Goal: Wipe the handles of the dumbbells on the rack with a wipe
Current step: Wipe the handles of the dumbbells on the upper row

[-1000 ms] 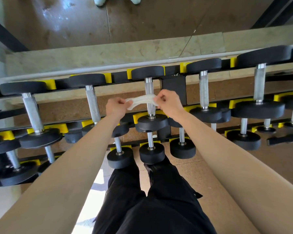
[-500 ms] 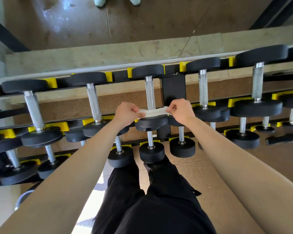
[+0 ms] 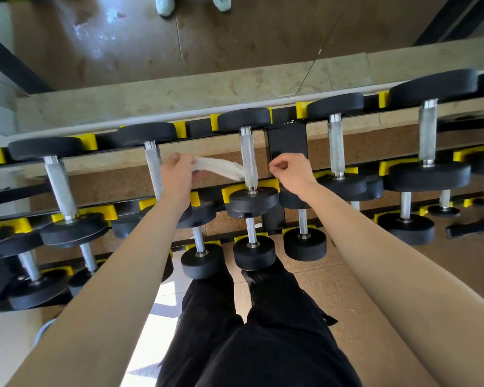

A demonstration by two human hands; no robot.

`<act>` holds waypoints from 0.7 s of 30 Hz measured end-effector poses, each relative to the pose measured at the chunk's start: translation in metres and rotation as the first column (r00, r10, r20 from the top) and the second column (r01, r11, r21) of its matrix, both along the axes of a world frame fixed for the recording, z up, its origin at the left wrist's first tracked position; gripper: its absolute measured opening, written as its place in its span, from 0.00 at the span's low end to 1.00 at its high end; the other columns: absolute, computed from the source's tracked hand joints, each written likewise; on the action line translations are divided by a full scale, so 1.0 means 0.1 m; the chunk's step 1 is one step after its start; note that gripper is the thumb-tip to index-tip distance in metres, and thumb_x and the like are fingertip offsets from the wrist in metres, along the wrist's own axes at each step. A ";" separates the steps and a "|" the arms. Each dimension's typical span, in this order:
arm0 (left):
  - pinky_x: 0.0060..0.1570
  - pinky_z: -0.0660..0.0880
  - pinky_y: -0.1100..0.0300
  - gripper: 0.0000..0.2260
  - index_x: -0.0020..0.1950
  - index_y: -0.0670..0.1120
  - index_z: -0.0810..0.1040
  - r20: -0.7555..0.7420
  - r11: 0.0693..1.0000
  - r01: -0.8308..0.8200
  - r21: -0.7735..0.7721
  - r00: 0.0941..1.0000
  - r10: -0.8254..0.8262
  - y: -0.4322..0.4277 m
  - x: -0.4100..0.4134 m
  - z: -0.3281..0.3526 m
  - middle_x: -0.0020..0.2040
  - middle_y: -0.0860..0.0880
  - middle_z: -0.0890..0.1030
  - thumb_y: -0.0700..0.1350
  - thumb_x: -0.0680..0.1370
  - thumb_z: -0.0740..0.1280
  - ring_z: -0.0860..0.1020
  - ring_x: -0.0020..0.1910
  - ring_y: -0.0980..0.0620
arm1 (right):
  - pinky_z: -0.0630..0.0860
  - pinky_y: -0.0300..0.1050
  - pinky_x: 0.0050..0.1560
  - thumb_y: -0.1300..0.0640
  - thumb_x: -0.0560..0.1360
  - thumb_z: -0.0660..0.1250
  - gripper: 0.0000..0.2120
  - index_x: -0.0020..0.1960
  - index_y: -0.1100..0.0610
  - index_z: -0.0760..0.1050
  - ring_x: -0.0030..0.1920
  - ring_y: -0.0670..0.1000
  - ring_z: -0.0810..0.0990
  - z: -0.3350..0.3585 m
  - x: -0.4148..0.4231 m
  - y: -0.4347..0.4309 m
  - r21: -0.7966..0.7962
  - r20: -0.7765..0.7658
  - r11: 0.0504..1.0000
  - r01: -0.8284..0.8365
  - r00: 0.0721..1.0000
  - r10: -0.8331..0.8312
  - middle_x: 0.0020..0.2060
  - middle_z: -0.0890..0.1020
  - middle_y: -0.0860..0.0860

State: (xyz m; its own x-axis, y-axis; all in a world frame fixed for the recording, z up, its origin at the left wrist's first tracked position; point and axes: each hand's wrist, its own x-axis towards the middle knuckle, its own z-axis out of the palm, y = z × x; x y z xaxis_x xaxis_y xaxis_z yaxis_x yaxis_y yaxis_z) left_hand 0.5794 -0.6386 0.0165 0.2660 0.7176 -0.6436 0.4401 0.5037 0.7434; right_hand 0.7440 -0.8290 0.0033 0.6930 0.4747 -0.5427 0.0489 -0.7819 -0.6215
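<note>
Head view, wipe [image 3: 218, 166] crosswise, handle [image 3: 249, 160] pointing away

Bright, even daylight fills the scene, and a hard sunlit patch on the floor [image 3: 165, 311] at lower centre-left is blown out to near white. The glossy brown surface [image 3: 109, 37] at the top carries smeared, milky glare. The steel handle [image 3: 248, 160] in the centre is sharp (its knurling reads clearly) with a pale sheen, and the white wipe [image 3: 218, 166] sits close to overexposed. Shadows under the black dumbbell heads [image 3: 253, 201] are soft. Wide-angle distortion bows the rack [image 3: 287, 141] and swells the forearms [image 3: 95, 317] toward the bottom corners, where detail softens.
</note>
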 end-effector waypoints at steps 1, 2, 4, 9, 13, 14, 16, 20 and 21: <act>0.54 0.82 0.54 0.04 0.46 0.46 0.75 0.095 0.989 -0.110 -0.097 0.988 0.119 0.01 0.02 0.04 0.49 0.45 0.77 0.38 0.78 0.64 0.80 0.54 0.45 | 0.81 0.45 0.54 0.61 0.77 0.69 0.05 0.51 0.54 0.83 0.48 0.49 0.83 0.00 0.03 0.01 0.032 -0.066 0.996 0.085 0.994 -0.082 0.45 0.84 0.48; 0.57 0.81 0.52 0.05 0.47 0.46 0.74 0.154 0.970 -0.180 -0.162 0.967 0.205 0.01 0.03 0.07 0.51 0.44 0.77 0.37 0.78 0.63 0.81 0.56 0.44 | 0.82 0.46 0.53 0.61 0.77 0.69 0.06 0.49 0.53 0.83 0.48 0.52 0.84 0.00 0.06 0.02 0.059 -0.140 0.984 0.168 0.977 -0.158 0.45 0.85 0.50; 0.60 0.80 0.50 0.04 0.47 0.45 0.73 0.233 0.938 -0.258 -0.231 0.921 0.311 0.00 0.06 0.07 0.51 0.42 0.79 0.36 0.78 0.62 0.83 0.55 0.42 | 0.83 0.45 0.51 0.63 0.78 0.67 0.07 0.48 0.53 0.81 0.50 0.54 0.85 0.02 0.09 0.07 0.093 -0.277 0.949 0.302 0.923 -0.266 0.48 0.85 0.54; 0.62 0.79 0.48 0.06 0.51 0.42 0.72 0.208 0.959 -0.129 -0.251 0.961 0.183 -0.17 0.21 -0.12 0.58 0.41 0.73 0.35 0.75 0.63 0.76 0.65 0.38 | 0.81 0.46 0.55 0.59 0.82 0.64 0.15 0.67 0.59 0.74 0.57 0.56 0.82 0.02 0.13 0.19 0.123 -0.562 0.877 0.464 0.761 -0.324 0.59 0.80 0.57; 0.63 0.77 0.45 0.06 0.54 0.41 0.72 0.238 0.888 0.047 -0.458 0.969 0.072 -0.38 0.50 -0.12 0.52 0.40 0.78 0.38 0.77 0.60 0.80 0.55 0.41 | 0.79 0.53 0.60 0.51 0.82 0.63 0.19 0.69 0.60 0.70 0.58 0.58 0.80 -0.04 0.11 0.30 0.040 -0.713 0.859 0.510 0.617 -0.333 0.60 0.80 0.58; 0.62 0.78 0.45 0.09 0.55 0.40 0.72 0.240 0.870 0.092 -0.485 0.970 0.032 -0.41 0.56 -0.10 0.50 0.40 0.79 0.40 0.77 0.60 0.79 0.51 0.41 | 0.80 0.53 0.58 0.50 0.82 0.63 0.19 0.68 0.61 0.72 0.57 0.59 0.81 -0.05 0.10 0.33 0.019 -0.723 0.857 0.514 0.600 -0.344 0.60 0.81 0.60; 0.60 0.76 0.44 0.17 0.59 0.38 0.74 0.218 0.857 0.144 -0.495 0.975 -0.039 -0.44 0.64 -0.11 0.51 0.38 0.79 0.45 0.74 0.59 0.77 0.51 0.40 | 0.83 0.52 0.48 0.49 0.82 0.63 0.19 0.65 0.62 0.74 0.53 0.59 0.83 -0.07 0.07 0.39 -0.010 -0.730 0.849 0.529 0.576 -0.368 0.57 0.82 0.63; 0.67 0.72 0.42 0.20 0.61 0.37 0.76 0.206 0.851 0.137 -0.507 0.978 -0.034 -0.45 0.68 -0.14 0.59 0.34 0.81 0.47 0.78 0.55 0.77 0.56 0.40 | 0.83 0.51 0.42 0.51 0.81 0.65 0.18 0.64 0.63 0.75 0.47 0.59 0.83 -0.08 0.00 0.54 -0.048 -0.730 0.823 0.566 0.543 -0.416 0.50 0.83 0.61; 0.68 0.71 0.42 0.18 0.58 0.38 0.77 0.208 0.852 0.128 -0.508 0.978 -0.022 -0.44 0.68 -0.15 0.55 0.36 0.82 0.46 0.79 0.54 0.77 0.54 0.40 | 0.82 0.50 0.43 0.51 0.81 0.65 0.17 0.64 0.62 0.76 0.46 0.58 0.82 -0.08 -0.02 0.57 -0.052 -0.734 0.804 0.593 0.523 -0.433 0.47 0.82 0.58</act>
